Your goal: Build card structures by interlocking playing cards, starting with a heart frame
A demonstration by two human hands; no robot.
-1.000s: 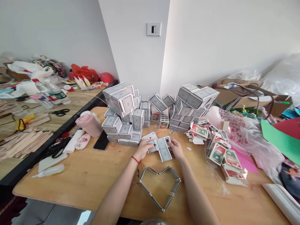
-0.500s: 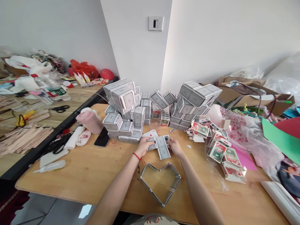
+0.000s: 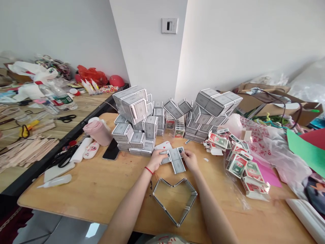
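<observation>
Two grey-backed playing-card pieces meet between my hands, just above the table. My left hand pinches the smaller playing-card piece, partly covered by my fingers. The larger playing-card piece is gripped at its upper right edge by my right hand. Behind my left hand a playing card with a red mark lies face up. Nearer to me, between my forearms, a heart-shaped frame of joined cards stands on edge on the table.
Card-block stacks stand at left and right. Card boxes lie in a pile on the right. A phone, a pink roll, a glue bottle and black scissors lie to the left.
Both hands hold the card pieces in nearly the same place. The whole view has shifted very slightly; nothing has been picked up or put down.
</observation>
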